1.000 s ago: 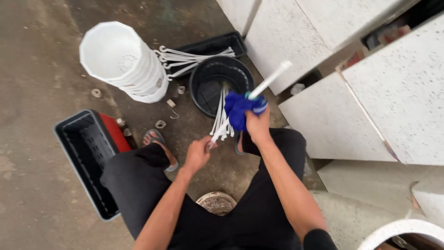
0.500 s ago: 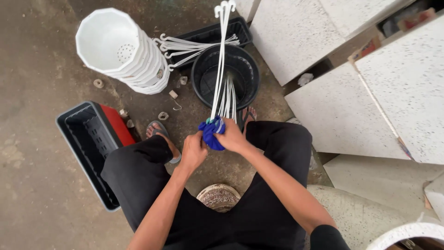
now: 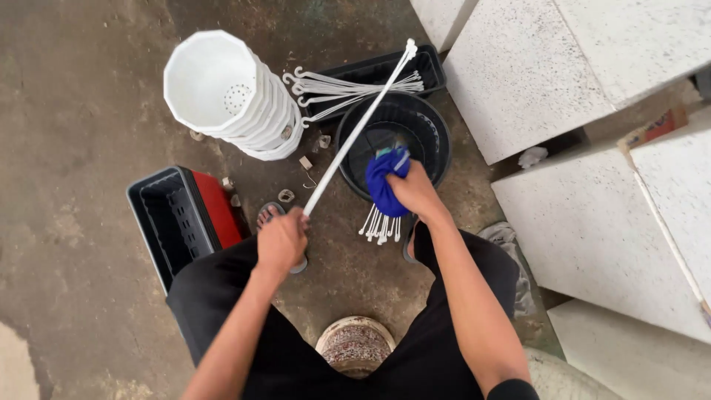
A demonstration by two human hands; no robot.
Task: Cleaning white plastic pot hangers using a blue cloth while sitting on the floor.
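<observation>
Squatting over a bare concrete floor (image 3: 81, 89), the person works with both hands above a cluster of plastic goods. At the left, a black crate with a red side (image 3: 181, 222) lies open by the left knee. Beyond it, toward the far edge of the floor, a stack of white pots (image 3: 237, 96) lies tipped on its side, mouth facing the camera, within reach.

The left hand (image 3: 281, 241) is closed around the near end of a single white rod (image 3: 359, 126); the fingers wrap it fully, and the rod slants up and away from them, across the rim of the black bucket (image 3: 433, 141), apparently held apart from the rest.

More white hooked hangers (image 3: 337, 87) lie fanned on a black tray (image 3: 392, 67) behind the bucket.

The right hand (image 3: 415, 191) is clenched on a blue cloth (image 3: 383, 181) wrapped around a bundle of white rods (image 3: 381, 224), whose ends hang out just below the fingers, over the bucket's near rim. White slabs (image 3: 533, 67) stand at the right.
</observation>
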